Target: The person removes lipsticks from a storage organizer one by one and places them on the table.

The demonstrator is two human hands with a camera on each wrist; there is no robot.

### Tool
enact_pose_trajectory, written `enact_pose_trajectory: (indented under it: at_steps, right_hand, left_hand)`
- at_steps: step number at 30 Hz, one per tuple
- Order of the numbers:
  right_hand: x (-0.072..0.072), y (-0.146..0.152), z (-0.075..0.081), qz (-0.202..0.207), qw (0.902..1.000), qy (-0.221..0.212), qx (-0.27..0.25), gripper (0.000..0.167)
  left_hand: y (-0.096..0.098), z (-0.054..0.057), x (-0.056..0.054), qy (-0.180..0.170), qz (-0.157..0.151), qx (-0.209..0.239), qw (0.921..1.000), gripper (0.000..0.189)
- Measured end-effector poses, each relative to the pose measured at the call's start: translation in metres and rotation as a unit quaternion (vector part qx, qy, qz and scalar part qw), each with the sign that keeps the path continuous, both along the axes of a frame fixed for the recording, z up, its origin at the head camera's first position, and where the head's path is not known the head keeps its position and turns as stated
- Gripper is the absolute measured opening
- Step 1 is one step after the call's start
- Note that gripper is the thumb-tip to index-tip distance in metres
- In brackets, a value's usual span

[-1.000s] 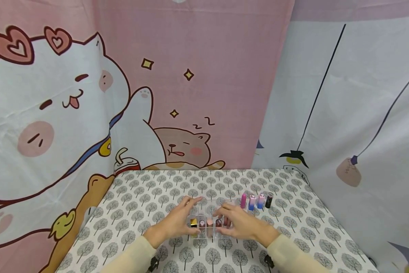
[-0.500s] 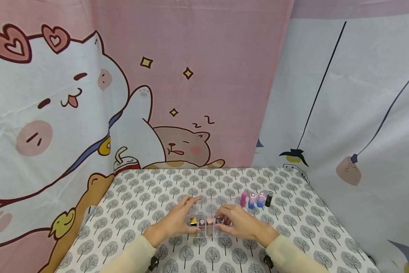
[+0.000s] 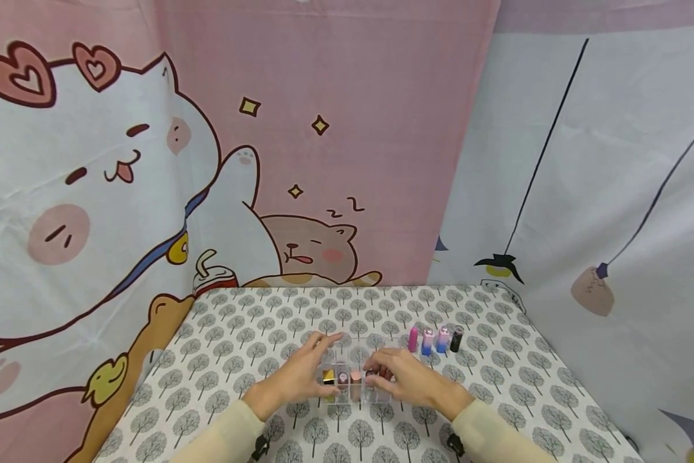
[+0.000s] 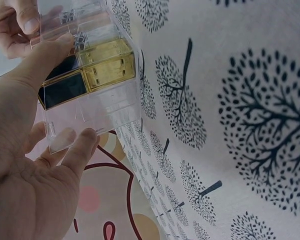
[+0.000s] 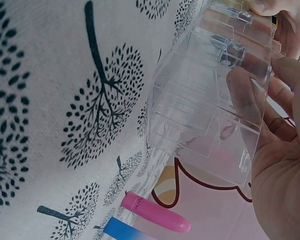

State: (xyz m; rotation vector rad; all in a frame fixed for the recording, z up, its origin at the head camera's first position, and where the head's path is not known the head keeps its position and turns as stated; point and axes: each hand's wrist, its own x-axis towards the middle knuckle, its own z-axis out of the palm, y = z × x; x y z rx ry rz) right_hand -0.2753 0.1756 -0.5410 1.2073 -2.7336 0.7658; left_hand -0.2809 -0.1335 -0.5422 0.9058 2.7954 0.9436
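Note:
A clear plastic lipstick organizer (image 3: 347,397) with compartments stands on the table between both hands. My left hand (image 3: 301,373) holds its left end, thumb on the near side and fingers farther back. Beside that thumb sits a black-and-gold lipstick (image 4: 110,65) in a compartment. A mauve-topped lipstick (image 3: 343,378) and a peach-topped lipstick (image 3: 356,375) stand to its right. Over the right part, my right hand (image 3: 407,376) pinches the top of a dark-topped lipstick (image 3: 370,373) in its compartment, mostly hidden by the fingers. In the right wrist view the organizer's end compartments show bare walls.
Behind and right of the organizer stand a magenta lipstick (image 3: 413,339), two pink-and-blue lipsticks (image 3: 427,343) and a black lipstick (image 3: 456,339). A tree-print cloth (image 3: 208,373) covers the table. Cartoon-printed fabric (image 3: 370,161) hangs behind and at the sides.
My right thumb and fingers have closed in slightly over the dark-topped lipstick, hiding more of it. The left hand and organizer stay in place.

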Motion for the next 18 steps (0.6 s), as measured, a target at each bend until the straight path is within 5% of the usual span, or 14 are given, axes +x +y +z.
enact_pose_trajectory:
  at_steps: [9, 18]
  right_hand:
    - [0.001, -0.0028, 0.0001, 0.034, 0.9975, 0.062, 0.002, 0.023]
    - [0.0041, -0.0016, -0.0025, 0.025, 0.995, 0.095, 0.019, 0.023]
  left_hand:
    - [-0.0002, 0.0012, 0.0012, -0.002, -0.002, 0.001, 1.0, 0.123]
    - [-0.0001, 0.0022, 0.0016, -0.002, -0.002, 0.002, 1.0, 0.125]
